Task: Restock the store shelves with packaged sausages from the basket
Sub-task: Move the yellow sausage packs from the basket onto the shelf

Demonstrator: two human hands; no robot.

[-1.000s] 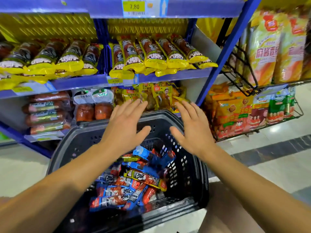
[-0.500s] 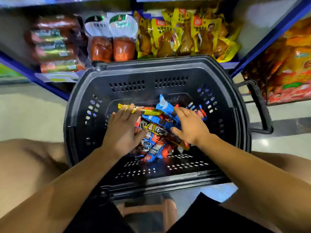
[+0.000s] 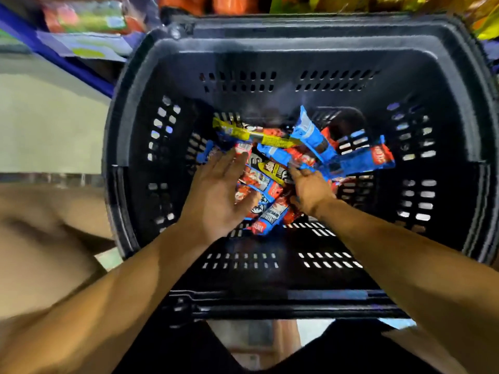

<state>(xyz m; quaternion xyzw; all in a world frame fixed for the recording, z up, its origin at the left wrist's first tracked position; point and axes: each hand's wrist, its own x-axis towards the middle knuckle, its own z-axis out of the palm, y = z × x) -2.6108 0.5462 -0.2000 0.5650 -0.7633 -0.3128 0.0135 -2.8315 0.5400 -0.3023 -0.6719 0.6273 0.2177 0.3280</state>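
Note:
A black plastic basket (image 3: 297, 33) fills the view from above. At its bottom lies a pile of packaged sausages (image 3: 267, 182) in blue-and-red wrappers, with a yellow pack (image 3: 256, 134) across the top and a blue pack (image 3: 313, 136) sticking up. My left hand (image 3: 218, 195) lies on the left side of the pile, fingers straight and touching the packs. My right hand (image 3: 310, 190) is on the right side, its fingers curled into the pile around several blue sausage packs (image 3: 356, 161) that fan out from it.
The lowest shelf (image 3: 81, 47) with its blue frame and blurred red and yellow packets runs along the top edge. Pale floor (image 3: 48, 125) shows at the left. My knees and dark shorts are at the bottom, close behind the basket.
My view tilted down from the shelves into the basket. Both hands dropped from above the rim onto the sausage pile, and the right hand's fingers have closed round some blue packs.

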